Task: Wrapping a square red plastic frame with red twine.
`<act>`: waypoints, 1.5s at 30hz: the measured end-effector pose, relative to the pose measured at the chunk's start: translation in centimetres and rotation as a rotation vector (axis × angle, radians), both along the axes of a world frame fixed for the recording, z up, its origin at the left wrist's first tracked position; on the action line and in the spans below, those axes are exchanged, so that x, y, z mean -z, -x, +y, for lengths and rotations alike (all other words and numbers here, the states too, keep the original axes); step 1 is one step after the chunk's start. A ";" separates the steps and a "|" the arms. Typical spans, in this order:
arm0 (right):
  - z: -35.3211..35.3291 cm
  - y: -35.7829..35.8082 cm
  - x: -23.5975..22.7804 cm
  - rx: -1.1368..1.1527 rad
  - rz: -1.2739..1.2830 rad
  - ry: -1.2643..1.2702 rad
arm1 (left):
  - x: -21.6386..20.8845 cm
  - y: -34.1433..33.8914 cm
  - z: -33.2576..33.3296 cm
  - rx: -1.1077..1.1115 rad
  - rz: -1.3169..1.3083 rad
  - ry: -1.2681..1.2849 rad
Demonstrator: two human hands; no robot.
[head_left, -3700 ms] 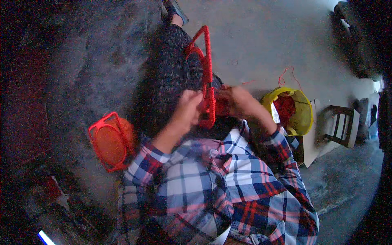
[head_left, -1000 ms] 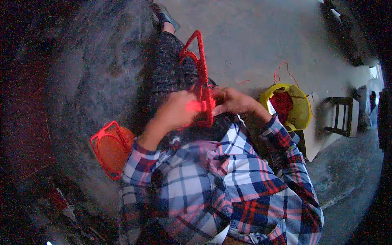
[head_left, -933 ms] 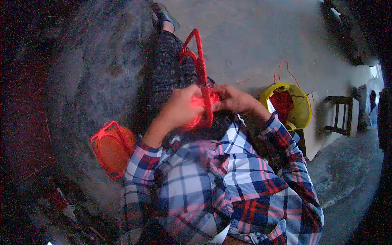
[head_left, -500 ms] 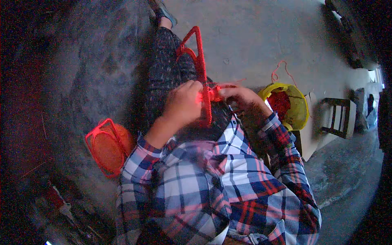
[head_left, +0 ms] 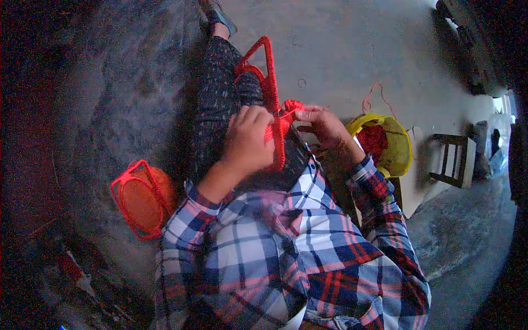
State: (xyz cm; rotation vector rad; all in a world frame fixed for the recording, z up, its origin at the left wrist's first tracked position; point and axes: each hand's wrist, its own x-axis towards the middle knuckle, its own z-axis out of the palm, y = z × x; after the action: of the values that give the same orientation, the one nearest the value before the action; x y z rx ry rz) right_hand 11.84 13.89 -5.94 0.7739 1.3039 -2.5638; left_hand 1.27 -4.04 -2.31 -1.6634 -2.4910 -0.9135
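A red, cord-wrapped frame [head_left: 271, 91] with a triangular upper end stands over my lap. My left hand [head_left: 250, 137] is closed around its lower part, fingers curled, and covers some of it. Just right of the frame, my right hand [head_left: 325, 129] pinches a small bundle of red cord [head_left: 291, 108] between thumb and fingers. A strand runs from this bundle to the frame's bar. The lower end of the frame reaches down near my shirt front.
A yellow bucket [head_left: 406, 151] with red cord [head_left: 373, 138] inside lies tilted to my right. A loose strand trails over its rim. Beyond it stands a small slatted stool [head_left: 452, 159]. At my left, another red frame [head_left: 132, 175] rests against a round orange object [head_left: 144, 203].
My right hand has moved slightly, lifting the red cord bundle up beside the frame, where it shows more clearly. My left hand keeps its grip, almost unmoved.
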 end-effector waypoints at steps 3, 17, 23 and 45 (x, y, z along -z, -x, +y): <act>0.8 -0.2 1.0 0.072 0.107 0.136 | 0.1 0.6 0.0 0.013 -0.012 -0.027; 0.1 0.9 1.0 0.420 0.239 0.251 | 0.0 1.1 0.5 -0.099 -0.295 -0.253; -0.6 -0.2 -0.4 0.299 0.526 0.159 | -0.3 0.5 3.5 0.005 -0.052 -0.185; 3.6 -2.8 -4.5 0.528 0.742 -0.202 | 2.1 1.1 2.2 -0.061 -0.285 -0.371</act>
State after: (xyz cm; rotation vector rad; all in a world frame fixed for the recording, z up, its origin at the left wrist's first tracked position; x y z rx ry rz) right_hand 14.64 17.45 -1.42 0.1750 1.7591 -3.3724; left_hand 0.13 -1.79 -4.39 -1.4158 -2.3150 -1.5865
